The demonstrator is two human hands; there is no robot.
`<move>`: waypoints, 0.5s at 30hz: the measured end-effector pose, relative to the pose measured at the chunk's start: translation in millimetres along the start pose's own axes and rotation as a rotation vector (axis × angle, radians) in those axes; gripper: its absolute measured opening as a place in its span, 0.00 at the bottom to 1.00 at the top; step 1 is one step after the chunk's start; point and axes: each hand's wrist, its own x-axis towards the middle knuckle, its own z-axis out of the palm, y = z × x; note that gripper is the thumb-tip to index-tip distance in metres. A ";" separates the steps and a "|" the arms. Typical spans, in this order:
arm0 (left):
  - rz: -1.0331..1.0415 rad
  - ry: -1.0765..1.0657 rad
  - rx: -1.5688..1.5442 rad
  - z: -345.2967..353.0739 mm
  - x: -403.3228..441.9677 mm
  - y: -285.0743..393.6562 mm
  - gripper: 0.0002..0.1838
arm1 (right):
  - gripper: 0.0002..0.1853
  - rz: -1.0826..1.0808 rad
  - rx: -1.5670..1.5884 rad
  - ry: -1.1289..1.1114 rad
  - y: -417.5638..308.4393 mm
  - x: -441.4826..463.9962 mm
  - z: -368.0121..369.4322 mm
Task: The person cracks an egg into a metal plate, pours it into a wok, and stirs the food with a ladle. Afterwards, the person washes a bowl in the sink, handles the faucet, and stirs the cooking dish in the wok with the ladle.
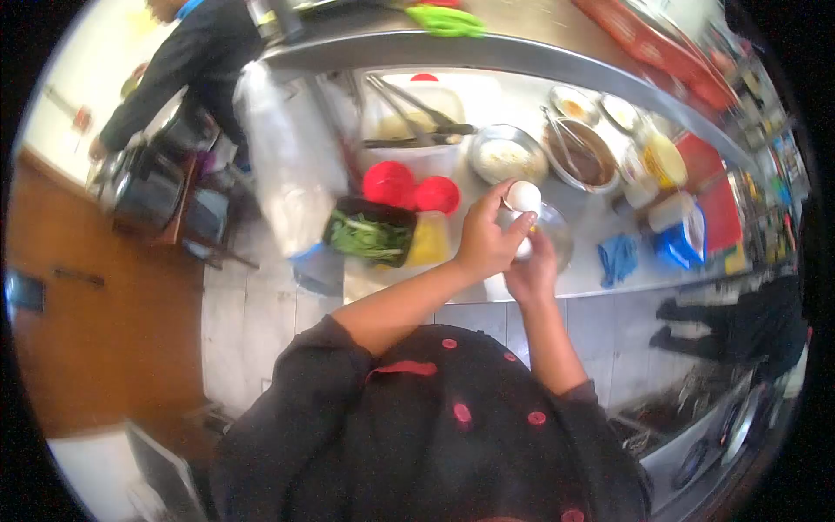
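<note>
Holding white eggshell above a shallow metal bowl (563, 237), the two hands meet over the near-left part of its rim. The left hand (484, 237) pinches an upper shell piece (524, 197) between thumb and fingers, set narrowly about it. The right hand (532, 270) is curled close against a lower shell piece (524, 250); blur hides its exact finger placement, so I cannot tell how firmly it grips. A small spot of yellow (532, 229) shows between the pieces.

Just beyond the metal bowl, to its left, stands a steel bowl of pale contents (509, 158); beyond it to the right is a pan of brown sauce (581, 157) with a utensil leaning in it. Left of the metal bowl, past the left hand, are two red cups (388, 184) and a black tray of green leaves (371, 233). Right of it lie a crumpled blue cloth (617, 259) and, farther along, a blue-and-white package (683, 237). Well apart, far left of the metal bowl, stands another person in dark clothing (209, 56).
</note>
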 end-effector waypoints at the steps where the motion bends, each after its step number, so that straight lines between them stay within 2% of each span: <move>1: 0.071 0.066 0.030 -28.1 5.6 9.4 0.28 | 0.18 0.019 -0.082 -0.025 -0.4 -2.7 -5.2; 3: 0.195 0.177 0.099 -90.2 6.9 22.9 0.29 | 0.17 0.025 -0.135 -0.096 -8.9 -18.2 -5.3; 5: 0.193 0.295 0.187 -162.5 1.4 39.6 0.31 | 0.18 -0.061 -0.122 0.030 -12.6 -19.5 -16.4; 6: 0.115 0.390 0.149 -195.0 -6.3 45.7 0.30 | 0.17 -0.095 -0.113 0.063 -15.1 -20.3 -23.1; 7: 0.136 0.500 0.041 -225.4 -12.7 42.2 0.28 | 0.17 -0.134 -0.100 0.097 -20.3 -20.4 -33.2; 8: 0.149 0.611 0.139 -263.1 -18.9 30.3 0.26 | 0.16 -0.142 -0.109 0.088 -26.3 -19.5 -46.8; 11: -0.043 0.857 0.310 -358.4 -57.1 -10.2 0.22 | 0.15 -0.192 -0.184 0.110 -45.9 -15.2 -74.3; 13: -0.243 0.940 0.344 -405.2 -86.8 -56.9 0.28 | 0.15 -0.267 -0.284 0.197 -53.0 -12.2 -76.5; 15: -0.602 0.747 0.654 -432.6 -110.8 -94.6 0.33 | 0.17 -0.260 -0.256 0.134 -62.7 -15.7 -65.5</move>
